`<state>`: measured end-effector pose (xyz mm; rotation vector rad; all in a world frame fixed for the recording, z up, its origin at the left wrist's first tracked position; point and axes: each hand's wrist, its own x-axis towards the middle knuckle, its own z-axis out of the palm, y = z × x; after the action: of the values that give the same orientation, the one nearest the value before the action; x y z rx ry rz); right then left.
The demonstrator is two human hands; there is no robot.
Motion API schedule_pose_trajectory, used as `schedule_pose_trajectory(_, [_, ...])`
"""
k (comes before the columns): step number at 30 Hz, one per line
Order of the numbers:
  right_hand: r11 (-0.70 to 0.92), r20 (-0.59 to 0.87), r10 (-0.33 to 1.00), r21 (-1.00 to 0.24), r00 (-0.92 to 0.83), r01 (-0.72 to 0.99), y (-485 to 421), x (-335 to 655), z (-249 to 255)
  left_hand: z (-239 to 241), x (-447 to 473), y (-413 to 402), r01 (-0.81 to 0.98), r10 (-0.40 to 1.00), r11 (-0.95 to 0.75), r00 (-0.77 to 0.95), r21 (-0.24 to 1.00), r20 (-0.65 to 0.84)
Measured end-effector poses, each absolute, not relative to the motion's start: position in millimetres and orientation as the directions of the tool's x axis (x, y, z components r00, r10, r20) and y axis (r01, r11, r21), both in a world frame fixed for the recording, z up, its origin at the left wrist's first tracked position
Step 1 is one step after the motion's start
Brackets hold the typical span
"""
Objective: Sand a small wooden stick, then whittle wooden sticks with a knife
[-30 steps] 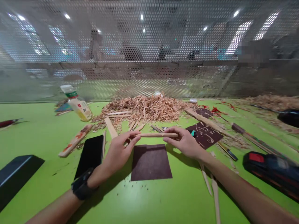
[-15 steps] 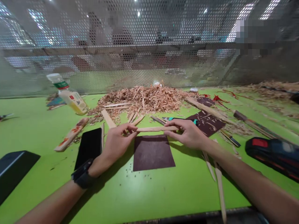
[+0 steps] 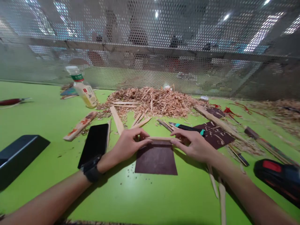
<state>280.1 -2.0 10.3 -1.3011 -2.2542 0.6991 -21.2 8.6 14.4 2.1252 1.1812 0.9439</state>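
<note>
The left hand point(image 3: 127, 145) and right hand point(image 3: 195, 145) pinch the wooden stick point(image 3: 159, 138) by its ends over the sandpaper point(image 3: 156, 159); at ten o'clock, a bottle point(image 3: 82, 88) holds yellowish liquid.

Stick point(image 3: 159, 138) ends hidden under L hand point(image 3: 127, 147) & R hand point(image 3: 195, 145); black box point(image 3: 21, 150) cut off at L edge; bottle point(image 3: 82, 89) label unreadable

The left hand point(image 3: 127, 145) pinched the stick point(image 3: 159, 138) at its 9 o'clock end, and the right hand point(image 3: 195, 145) pinched its 3 o'clock end. The stick lay along the 12 o'clock edge of the sandpaper point(image 3: 156, 157). Shavings point(image 3: 152, 101) were heaped at 12 o'clock, and a phone point(image 3: 93, 144) lay at 9.
</note>
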Motion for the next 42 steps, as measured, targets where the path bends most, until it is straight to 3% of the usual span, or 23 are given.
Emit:
schedule_pose_trajectory(5, [0.538,0.164,0.816,-0.566,-0.555,0.624,-8.4,266.1,9.2,10.0,-22.8,10.6,0.551,0.774,-0.607,0.572,0.573,0.272])
schedule_pose_trajectory(11, [0.556,0.180,0.815,-0.513,-0.551,0.654,-8.8,262.7,5.0,9.5,-25.2,14.1,0.540,0.664,-0.732,0.704,0.415,0.253])
schedule_pose_trajectory(14, [0.535,0.244,0.842,-0.501,-0.482,0.681,-1.1,274.9,5.2,14.1,-33.4,21.8,0.634,0.690,-0.723,0.648,0.275,0.322])
schedule_pose_trajectory(18, [0.398,0.383,0.898,-0.490,-0.219,0.775,16.4,300.7,8.1,19.2,-55.8,42.3,0.863,0.877,-0.462,0.408,0.207,0.255])
schedule_pose_trajectory(22, [0.350,0.481,0.865,-0.368,-0.146,0.861,27.1,313.5,7.9,17.9,-68.5,54.6,0.866,0.890,-0.447,0.408,0.222,0.201])
schedule_pose_trajectory(27, [0.448,0.436,0.863,-0.425,-0.256,0.786,11.7,284.7,11.1,20.5,-58.0,48.3,0.846,0.872,-0.470,0.399,0.254,0.284])
schedule_pose_trajectory(30, [0.497,0.364,0.864,-0.504,-0.349,0.706,-2.2,259.6,10.8,25.6,-47.7,41.7,0.765,0.841,-0.529,0.415,0.368,0.348])
schedule_pose_trajectory(34, [0.491,0.375,0.865,-0.490,-0.334,0.720,-7.2,246.6,6.1,24.2,-34.6,31.8,0.539,0.785,-0.619,0.450,0.572,0.425])
schedule_pose_trajectory(42, [0.562,0.417,0.814,-0.384,-0.405,0.733,2.0,262.5,11.8,23.6,-26.8,23.7,0.311,0.747,-0.640,0.468,0.703,0.473])
